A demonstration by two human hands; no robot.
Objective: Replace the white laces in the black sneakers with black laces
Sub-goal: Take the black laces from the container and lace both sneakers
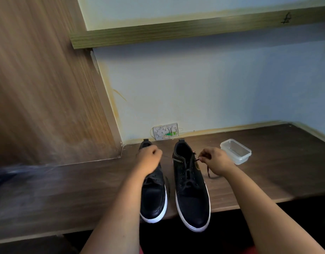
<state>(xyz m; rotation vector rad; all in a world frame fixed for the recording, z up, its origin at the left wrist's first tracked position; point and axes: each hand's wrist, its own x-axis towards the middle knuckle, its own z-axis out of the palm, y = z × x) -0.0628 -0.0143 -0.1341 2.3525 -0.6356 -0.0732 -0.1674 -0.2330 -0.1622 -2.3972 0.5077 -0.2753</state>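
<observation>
Two black sneakers with white soles stand side by side on the dark wooden desk, toes over its front edge. The right sneaker carries a black lace through its eyelets. My right hand pinches one end of that lace beside the top eyelets, and a loose tail hangs below the hand onto the desk. My left hand is curled above the left sneaker, holding the other thin lace end stretched toward the right sneaker. No white lace is visible.
A clear plastic container sits just right of my right hand. A white wall socket plate is behind the shoes. A wooden panel rises at the left, and a shelf runs overhead.
</observation>
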